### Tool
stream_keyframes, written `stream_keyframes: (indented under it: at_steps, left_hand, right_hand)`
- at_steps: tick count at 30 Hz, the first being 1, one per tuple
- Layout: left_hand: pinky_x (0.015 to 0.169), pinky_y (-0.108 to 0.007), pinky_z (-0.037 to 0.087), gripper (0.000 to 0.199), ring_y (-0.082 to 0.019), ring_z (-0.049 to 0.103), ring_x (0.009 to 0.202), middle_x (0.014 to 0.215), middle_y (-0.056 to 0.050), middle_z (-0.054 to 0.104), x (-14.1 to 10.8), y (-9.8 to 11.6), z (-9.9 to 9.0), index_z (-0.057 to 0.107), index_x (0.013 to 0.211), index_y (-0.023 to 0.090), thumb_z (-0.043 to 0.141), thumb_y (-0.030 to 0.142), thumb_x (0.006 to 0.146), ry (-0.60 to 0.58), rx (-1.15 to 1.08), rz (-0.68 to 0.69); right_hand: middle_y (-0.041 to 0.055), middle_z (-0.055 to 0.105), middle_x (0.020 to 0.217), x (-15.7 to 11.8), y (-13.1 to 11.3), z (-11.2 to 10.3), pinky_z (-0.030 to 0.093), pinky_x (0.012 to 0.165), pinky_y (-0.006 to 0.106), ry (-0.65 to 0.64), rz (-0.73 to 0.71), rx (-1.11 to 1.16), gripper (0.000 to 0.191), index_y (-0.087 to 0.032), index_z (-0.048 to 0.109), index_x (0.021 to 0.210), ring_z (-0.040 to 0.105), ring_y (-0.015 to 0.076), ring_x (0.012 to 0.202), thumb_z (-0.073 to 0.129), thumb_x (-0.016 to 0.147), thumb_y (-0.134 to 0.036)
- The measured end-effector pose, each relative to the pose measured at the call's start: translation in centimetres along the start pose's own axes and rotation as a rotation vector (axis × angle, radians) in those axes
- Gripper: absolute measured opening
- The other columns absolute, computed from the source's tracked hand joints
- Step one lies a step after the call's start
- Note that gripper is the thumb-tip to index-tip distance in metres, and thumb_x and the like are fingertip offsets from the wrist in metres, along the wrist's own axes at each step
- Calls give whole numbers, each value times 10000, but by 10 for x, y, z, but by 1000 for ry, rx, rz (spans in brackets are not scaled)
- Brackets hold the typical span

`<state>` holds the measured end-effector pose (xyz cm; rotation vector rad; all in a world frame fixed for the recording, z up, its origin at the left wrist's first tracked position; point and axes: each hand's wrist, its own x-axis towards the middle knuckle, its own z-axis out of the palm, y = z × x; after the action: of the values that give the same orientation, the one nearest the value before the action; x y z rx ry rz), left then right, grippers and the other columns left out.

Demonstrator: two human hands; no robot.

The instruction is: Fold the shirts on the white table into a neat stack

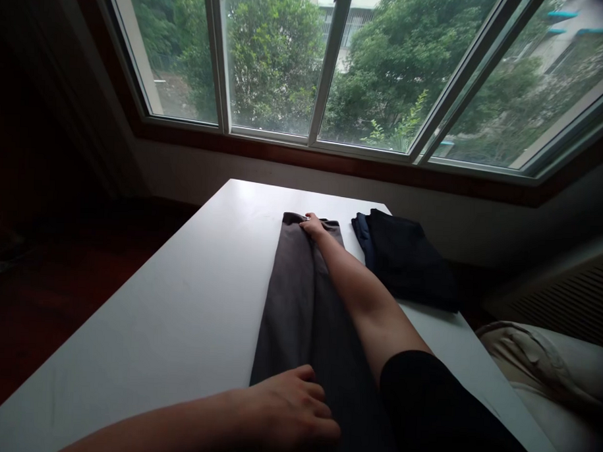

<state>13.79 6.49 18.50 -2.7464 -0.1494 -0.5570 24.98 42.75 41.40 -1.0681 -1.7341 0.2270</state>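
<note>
A pair of dark grey trousers (292,285) lies lengthwise on the white table (180,314), its far end near the table's far edge. With my right arm stretched out over the cloth, my right hand (312,226) is closed at the top edge of that far end, which is bunched under its fingers. Close to me, my left hand (295,410) rests over the near part of the trousers with its fingers curled into the fabric. Its fingertips are hidden. The trousers' near end is out of sight below.
A stack of folded dark clothes (409,256) lies at the table's right edge. Beyond the table is a wide window (309,142) above a low wall. Light-coloured cloth (534,366) lies to the right of the table. Dark reddish floor (56,296) shows on the left.
</note>
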Motion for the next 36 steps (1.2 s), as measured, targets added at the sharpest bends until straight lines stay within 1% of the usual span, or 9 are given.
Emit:
stream_keyframes:
  at_steps: [7, 10, 13, 16, 21, 25, 28, 33, 36]
  left_hand:
    - [752, -369, 342, 257, -153, 514, 648, 680, 45, 620, -5, 4, 3, 453, 782, 211, 666, 326, 869, -50, 36, -186]
    - [781, -374, 345, 248, -162, 509, 684, 725, 23, 616, -2, 6, 4, 468, 784, 206, 603, 357, 927, 26, 68, -240]
    - [866, -383, 362, 237, -186, 518, 799, 840, -4, 611, -2, 6, -2, 506, 800, 208, 621, 382, 914, 65, 38, -160]
    - [909, -394, 376, 227, -204, 509, 853, 882, -17, 584, -3, 4, -7, 527, 781, 213, 655, 380, 866, 42, 10, -96]
    - [995, -407, 371, 196, -195, 511, 842, 822, -1, 598, -5, -3, -7, 544, 780, 210, 661, 350, 853, 36, 18, -115]
    - [783, -387, 382, 300, -182, 470, 728, 677, 5, 578, -6, -3, -10, 482, 653, 208, 679, 346, 833, 0, -27, -82]
    - [779, -393, 374, 304, -180, 465, 718, 659, 5, 574, -9, -1, -17, 463, 637, 205, 677, 329, 813, 14, -38, -70]
    - [924, -411, 420, 271, -203, 534, 848, 835, -17, 622, -9, 1, -14, 548, 783, 205, 668, 442, 833, 53, -15, -111]
    - [1157, -521, 323, 403, -293, 555, 1160, 1124, -89, 661, -8, 3, -3, 641, 1022, 198, 626, 577, 886, 51, 5, -89]
  right_hand:
    - [113, 677, 1222, -6, -6, 2, 548, 862, 310, -135, 39, 46, 702, -173, 416, 1519, 679, 192, 965, 618, 847, -159]
    - [142, 629, 1383, -7, -13, 1, 497, 1009, 339, -206, -83, -221, 722, -184, 453, 1527, 648, 245, 1156, 685, 843, -195]
    - [156, 637, 1398, -9, -20, 0, 455, 1064, 400, -232, -158, -571, 740, -223, 455, 1552, 618, 316, 1239, 729, 866, -267]
    - [150, 661, 1375, -14, -26, -1, 478, 1009, 393, -298, -146, -734, 716, -252, 468, 1556, 651, 323, 1181, 731, 893, -312]
    - [144, 696, 1295, -20, -34, 0, 495, 850, 289, -402, -75, -642, 715, -181, 439, 1581, 679, 217, 914, 671, 905, -186]
    - [70, 735, 1186, -21, -45, 8, 468, 860, 235, -352, -172, -548, 444, -169, 740, 1244, 646, 178, 939, 551, 858, -55]
    - [29, 746, 1151, -19, -51, 18, 475, 893, 241, -270, -220, -471, 396, -199, 790, 1098, 650, 191, 979, 499, 853, -89]
    - [25, 722, 1247, -26, -40, 22, 457, 1002, 255, -122, -206, -432, 489, -208, 745, 1228, 629, 170, 1105, 380, 924, -90]
    - [56, 692, 1300, -39, -25, 18, 437, 1051, 308, -100, -154, -550, 418, -223, 763, 1192, 616, 208, 1135, 453, 934, -114]
